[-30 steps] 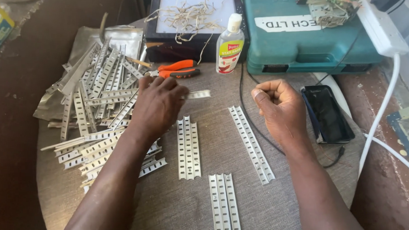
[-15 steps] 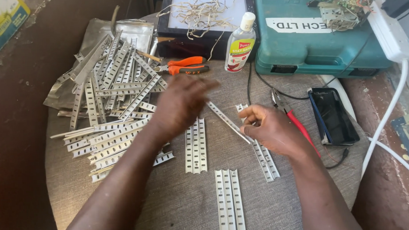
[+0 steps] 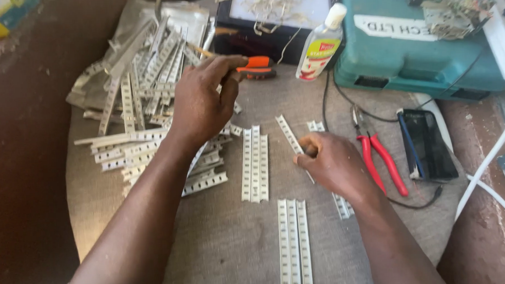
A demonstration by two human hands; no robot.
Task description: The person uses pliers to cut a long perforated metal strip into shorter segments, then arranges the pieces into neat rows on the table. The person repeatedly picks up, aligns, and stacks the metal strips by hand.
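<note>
Strip (image 3: 288, 134): slim, pale, notched, under right hand (image 3: 334, 164).

left hand (image 3: 198, 102) hovers over the pile of perforated strips (image 3: 145, 101) at ten o'clock; right hand (image 3: 334, 164) pins one white strip (image 3: 288, 134), red pliers (image 3: 379, 163) at three o'clock.

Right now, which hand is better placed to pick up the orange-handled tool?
Left. The left hand hovers with its fingertips almost at the orange-handled tool; the right hand is lower on the table, resting on a white strip.
</note>
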